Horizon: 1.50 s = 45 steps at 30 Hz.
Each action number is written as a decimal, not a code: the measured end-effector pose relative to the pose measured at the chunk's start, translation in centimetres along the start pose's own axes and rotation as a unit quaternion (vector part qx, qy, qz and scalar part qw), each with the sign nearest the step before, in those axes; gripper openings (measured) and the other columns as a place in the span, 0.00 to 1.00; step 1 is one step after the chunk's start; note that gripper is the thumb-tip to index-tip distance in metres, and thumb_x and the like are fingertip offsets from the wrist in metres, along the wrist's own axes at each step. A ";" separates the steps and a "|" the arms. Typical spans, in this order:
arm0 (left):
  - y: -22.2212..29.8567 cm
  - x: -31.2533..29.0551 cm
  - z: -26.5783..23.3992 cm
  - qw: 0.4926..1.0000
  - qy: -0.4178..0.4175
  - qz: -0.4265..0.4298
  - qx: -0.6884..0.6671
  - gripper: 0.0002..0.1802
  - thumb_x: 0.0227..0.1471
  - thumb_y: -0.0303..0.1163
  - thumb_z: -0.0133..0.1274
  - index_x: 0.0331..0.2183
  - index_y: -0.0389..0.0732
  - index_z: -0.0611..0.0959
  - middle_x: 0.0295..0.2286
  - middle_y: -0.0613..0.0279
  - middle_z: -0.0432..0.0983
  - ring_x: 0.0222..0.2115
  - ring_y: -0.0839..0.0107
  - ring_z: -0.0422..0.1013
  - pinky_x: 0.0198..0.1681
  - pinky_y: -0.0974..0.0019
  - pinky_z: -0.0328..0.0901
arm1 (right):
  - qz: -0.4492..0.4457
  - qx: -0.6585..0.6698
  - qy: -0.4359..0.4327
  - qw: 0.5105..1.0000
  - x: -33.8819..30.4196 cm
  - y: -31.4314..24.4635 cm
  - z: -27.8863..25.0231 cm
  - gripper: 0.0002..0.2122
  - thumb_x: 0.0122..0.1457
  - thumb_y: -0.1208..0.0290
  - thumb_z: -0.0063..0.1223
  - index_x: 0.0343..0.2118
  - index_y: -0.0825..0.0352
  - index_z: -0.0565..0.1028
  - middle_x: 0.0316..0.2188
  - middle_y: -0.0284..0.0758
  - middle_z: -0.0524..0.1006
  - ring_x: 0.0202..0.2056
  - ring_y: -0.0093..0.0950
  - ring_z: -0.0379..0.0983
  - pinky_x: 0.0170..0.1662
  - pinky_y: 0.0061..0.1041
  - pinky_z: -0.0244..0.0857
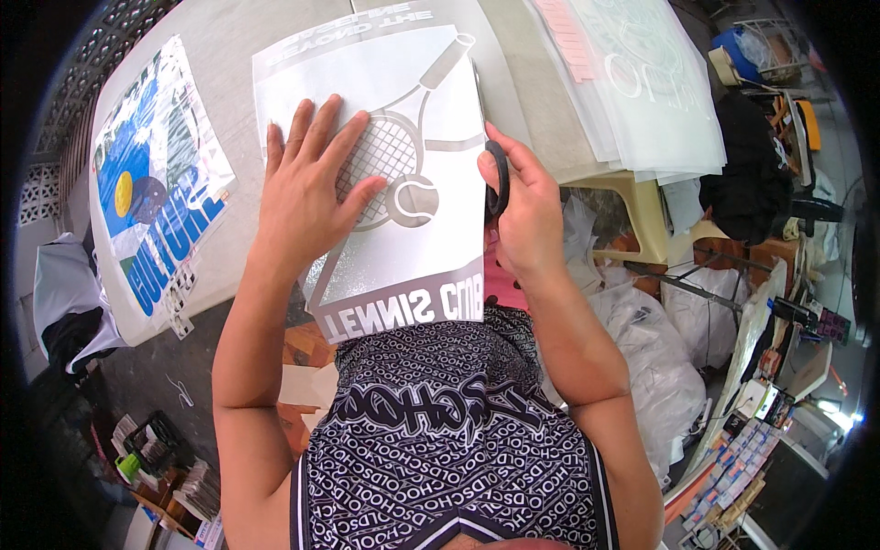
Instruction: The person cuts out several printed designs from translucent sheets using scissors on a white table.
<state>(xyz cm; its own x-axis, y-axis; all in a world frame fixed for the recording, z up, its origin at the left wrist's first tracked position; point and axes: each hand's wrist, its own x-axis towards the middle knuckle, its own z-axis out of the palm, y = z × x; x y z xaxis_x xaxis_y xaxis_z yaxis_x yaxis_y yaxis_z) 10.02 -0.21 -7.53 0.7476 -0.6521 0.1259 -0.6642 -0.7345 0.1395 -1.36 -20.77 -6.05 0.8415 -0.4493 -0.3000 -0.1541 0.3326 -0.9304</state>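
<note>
A large printed film sheet (pixel 449 247) with a mirrored grey-and-white design of a tennis racket and ball lies in front of me. Its near end reaches past the table edge toward my body. My left hand (pixel 316 183) rests flat on the sheet over the racket, fingers spread. At the sheet's right edge, my right hand (pixel 527 206) grips a pair of scissors by the black handle (pixel 498 179). The blades are hidden, so I cannot tell whether they are apart or what they touch.
On the pale table (pixel 215 55), a colourful blue, green and yellow printed sheet (pixel 151 183) lies left. Translucent printed films (pixel 655 110) are piled at the right, overhanging the edge. Below are a cream plastic stool (pixel 649 220), plastic bags (pixel 632 357) and dark cloth (pixel 747 165).
</note>
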 end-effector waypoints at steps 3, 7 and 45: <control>0.1 0.0 0.1 1.000 0.001 -0.002 0.002 0.40 0.53 0.62 0.54 0.64 0.60 0.69 0.67 0.65 0.55 0.70 0.61 0.44 0.72 0.47 0.34 | 0.008 -0.001 0.000 1.000 0.3 -0.1 -0.2 0.21 0.67 0.68 0.52 0.60 0.71 0.68 0.16 0.27 0.71 0.11 0.16 0.60 0.14 0.21 0.51; 0.2 0.0 0.1 1.000 0.002 -0.002 0.002 0.40 0.53 0.63 0.54 0.64 0.60 0.69 0.67 0.65 0.55 0.70 0.62 0.44 0.72 0.48 0.34 | 0.029 0.003 0.007 1.000 0.1 -0.9 0.0 0.21 0.67 0.68 0.52 0.60 0.71 0.69 0.16 0.27 0.71 0.11 0.16 0.60 0.14 0.21 0.51; -2.0 -1.7 -3.9 0.990 -0.055 0.082 -0.095 0.45 0.41 0.55 0.66 0.60 0.54 0.75 0.66 0.59 0.58 0.69 0.56 0.46 0.72 0.45 0.35 | 0.088 -0.001 -0.009 0.996 -5.3 0.3 -2.4 0.23 0.67 0.78 0.45 0.65 0.66 0.62 0.27 0.32 0.73 0.22 0.18 0.69 0.20 0.18 0.65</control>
<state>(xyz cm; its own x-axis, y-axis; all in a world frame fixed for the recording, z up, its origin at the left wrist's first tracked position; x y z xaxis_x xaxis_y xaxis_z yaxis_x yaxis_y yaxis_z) 10.02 3.11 -4.20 0.6175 -0.7846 0.0555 -0.7576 -0.5743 0.3102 -7.10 -20.23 -5.23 0.8111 -0.3687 -0.4540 -0.3009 0.4027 -0.8645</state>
